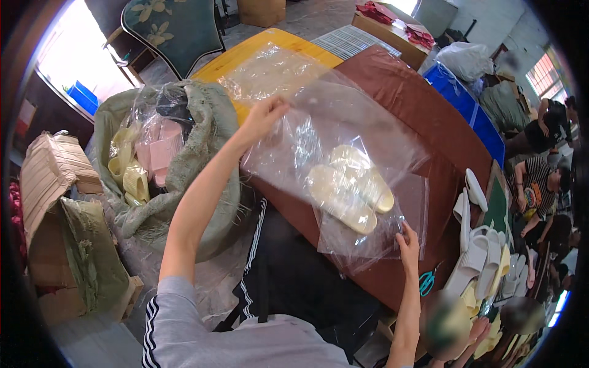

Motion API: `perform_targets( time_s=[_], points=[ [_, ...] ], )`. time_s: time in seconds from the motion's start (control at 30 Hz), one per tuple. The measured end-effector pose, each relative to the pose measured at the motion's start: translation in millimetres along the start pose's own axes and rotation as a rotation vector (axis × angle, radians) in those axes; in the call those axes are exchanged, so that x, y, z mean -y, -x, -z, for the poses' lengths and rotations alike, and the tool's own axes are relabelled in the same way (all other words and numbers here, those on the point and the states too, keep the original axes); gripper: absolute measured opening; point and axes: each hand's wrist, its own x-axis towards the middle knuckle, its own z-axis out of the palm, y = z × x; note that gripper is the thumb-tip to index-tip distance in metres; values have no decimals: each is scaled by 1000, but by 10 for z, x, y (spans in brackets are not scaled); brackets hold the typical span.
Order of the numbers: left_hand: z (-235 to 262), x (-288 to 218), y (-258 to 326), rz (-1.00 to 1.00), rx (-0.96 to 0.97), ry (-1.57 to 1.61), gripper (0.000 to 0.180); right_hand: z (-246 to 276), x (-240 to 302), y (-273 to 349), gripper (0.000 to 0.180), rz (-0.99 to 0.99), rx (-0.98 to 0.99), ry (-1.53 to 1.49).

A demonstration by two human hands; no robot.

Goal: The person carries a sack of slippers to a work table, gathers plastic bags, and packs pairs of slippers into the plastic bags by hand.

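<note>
My left hand (270,115) is closed on the upper left part of a clear plastic bag (368,116), which is lifted and spread out over the table. Under or inside the clear film lies a pair of pale yellow slippers (342,197); I cannot tell which layer encloses them. At the lower right, the fingers of my right hand (409,240) pinch the edge of clear film beside the slippers. More clear bags (417,196) lie flat beneath. Teal-handled scissors (427,282) rest on the brown cloth just past my right hand.
A woven sack (215,122) of bagged slippers stands at my left, beside a torn cardboard box (61,159). Clear bags (251,80) lie on the yellow table (307,46). Loose slippers (472,254) line the right, where other people (534,184) work. A chair (175,30) stands far left.
</note>
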Motion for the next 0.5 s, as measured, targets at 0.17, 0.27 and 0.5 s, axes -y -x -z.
perform_targets(
  time_s=[0.17, 0.27, 0.5],
  points=[
    [429, 532, -980, 176, -422, 549, 14, -163, 174, -87, 50, 72, -27, 83],
    [694, 1018, -1411, 347, -579, 746, 24, -128, 300, -87, 51, -92, 8, 192],
    [1104, 2707, -1759, 641, -1110, 786, 28, -171, 279, -125, 48, -43, -2, 287]
  ],
)
